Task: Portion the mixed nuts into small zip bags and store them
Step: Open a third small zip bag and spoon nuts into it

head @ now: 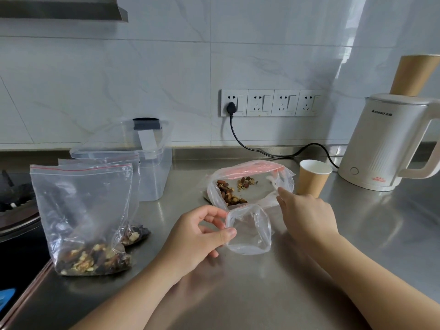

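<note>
Now left hand (198,231) pinches empty small zip bag (248,231) mouth rim; flimsy, slippery film. Right hand (307,214), fingers extended, reaches nuts bag (247,184) at 12 o'clock, holding nothing.

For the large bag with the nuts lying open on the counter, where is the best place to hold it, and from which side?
Probably grip the large bag at the right edge of its open mouth, coming from the right, where the right hand already reaches. The bag lies flat with its mouth gaping towards the person and the mixed nuts gathered on its left, so lifting the empty right edge should keep them inside.
</note>
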